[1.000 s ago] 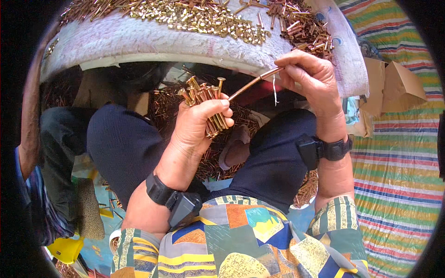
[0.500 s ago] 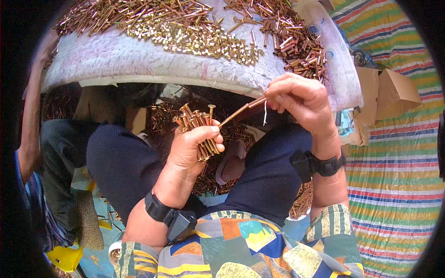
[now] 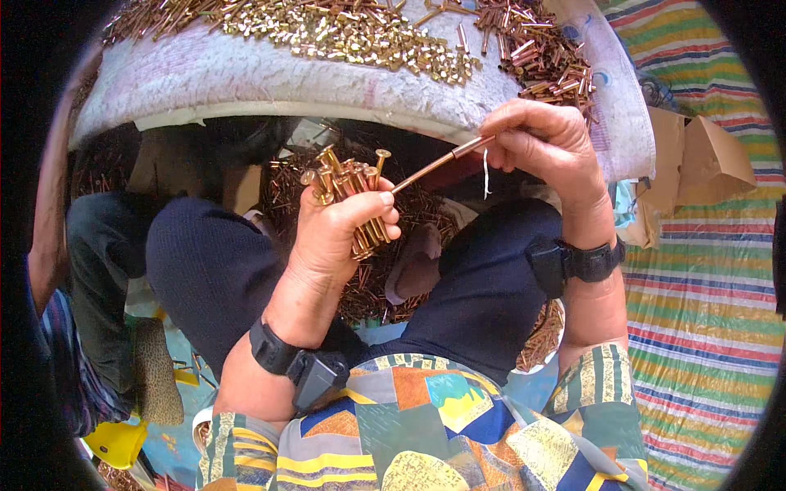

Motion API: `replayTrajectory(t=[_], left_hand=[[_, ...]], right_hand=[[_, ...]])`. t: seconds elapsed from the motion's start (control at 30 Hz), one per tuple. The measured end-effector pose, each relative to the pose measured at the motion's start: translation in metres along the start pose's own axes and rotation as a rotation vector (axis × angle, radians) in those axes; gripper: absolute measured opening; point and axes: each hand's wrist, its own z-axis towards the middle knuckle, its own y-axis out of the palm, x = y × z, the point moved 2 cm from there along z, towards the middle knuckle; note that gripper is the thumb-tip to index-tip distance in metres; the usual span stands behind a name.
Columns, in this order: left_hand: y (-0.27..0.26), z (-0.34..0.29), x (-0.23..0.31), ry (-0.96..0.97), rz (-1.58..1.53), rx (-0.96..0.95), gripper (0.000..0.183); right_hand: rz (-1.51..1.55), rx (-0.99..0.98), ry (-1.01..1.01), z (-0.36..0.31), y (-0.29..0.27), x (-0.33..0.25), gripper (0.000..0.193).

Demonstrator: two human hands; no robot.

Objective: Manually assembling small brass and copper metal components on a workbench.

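My left hand (image 3: 327,237) is closed around a bunch of brass-coloured bolts (image 3: 336,176), their flat heads fanned upward. From its thumb and fingertips one long thin bolt (image 3: 422,174) slants up to the right. At that bolt's far end, my right hand (image 3: 553,151) pinches a short copper-coloured sleeve (image 3: 470,148), which appears to sit around the shank. A thin white strip (image 3: 486,173) dangles by the right fingers. Both hands are above my lap, in front of the padded work surface's near edge.
On the cloth-covered work surface (image 3: 196,82) lie small gold nuts (image 3: 352,41), loose sleeves (image 3: 561,78) and long bolts (image 3: 155,18). More bolts (image 3: 360,295) are heaped below, between my legs. A person's arm (image 3: 57,180) is at left. Cardboard boxes (image 3: 712,155) stand right, on a striped sheet (image 3: 696,311).
My right hand has moved slightly up and right with the sleeve, showing more of the bolt's shank between the hands. The left hand keeps its bunch. The whole view has shifted a little.
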Motion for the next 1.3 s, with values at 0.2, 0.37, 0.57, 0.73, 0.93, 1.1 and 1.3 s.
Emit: replayTrajectory(t=[0.2, 0.37, 0.57, 0.73, 0.93, 1.1, 1.3], left_hand=[[-0.003, 0.001, 0.003, 0.079, 0.033, -0.013, 0.017], [-0.002, 0.0, 0.005, 0.062, 0.035, 0.003, 0.017], [0.0, 0.001, 0.002, -0.005, -0.02, -0.072, 0.016], [0.0, 0.001, -0.002, -0.076, -0.084, -0.084, 0.016], [0.0, 0.002, -0.002, -0.072, -0.146, -0.002, 0.022], [0.001, 0.002, -0.002, -0.063, -0.12, -0.006, 0.021], [0.011, 0.002, 0.0, -0.019, -0.054, -0.043, 0.018]], right_hand=[[-0.103, 0.037, -0.089, 0.0, 0.005, 0.0, 0.008], [-0.278, -0.006, -0.396, 0.005, 0.008, -0.014, 0.009], [0.027, -0.167, -0.01, 0.004, -0.006, -0.005, 0.012], [-0.027, -0.199, -0.093, 0.006, -0.002, -0.01, 0.012], [-0.034, -0.019, -0.065, -0.002, -0.013, -0.02, 0.012], [-0.091, -0.033, -0.04, -0.002, 0.005, -0.016, 0.011], [0.007, -0.123, 0.133, 0.003, 0.031, -0.005, 0.006]])
